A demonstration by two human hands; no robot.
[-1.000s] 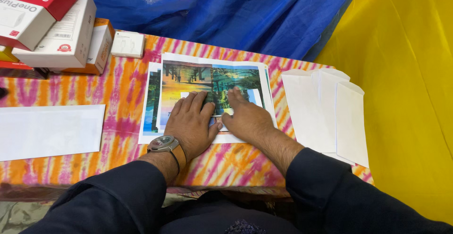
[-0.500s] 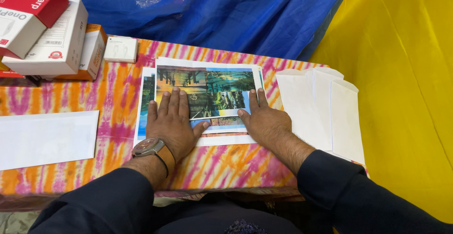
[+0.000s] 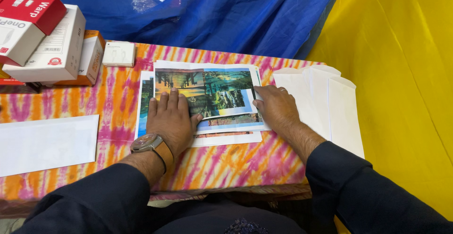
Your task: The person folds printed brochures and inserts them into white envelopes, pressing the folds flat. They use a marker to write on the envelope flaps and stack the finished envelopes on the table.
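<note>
- The left hand lies flat, fingers together and extended, palm down on the left part of the folded colour print, which sits on top of a small stack of printed sheets in the middle of the worktop.
- The right hand rests at the print's right edge, fingers loosely curled and together, clamped on nothing.
- A second ago both hands were close together at the middle of the print; now they have spread apart to its two sides, which reads as pressing the fold flat outward.
- White envelopes lie just right of the stack; another white envelope lies well to the left.
- Red-and-white boxes are stacked at the far left corner.
</note>
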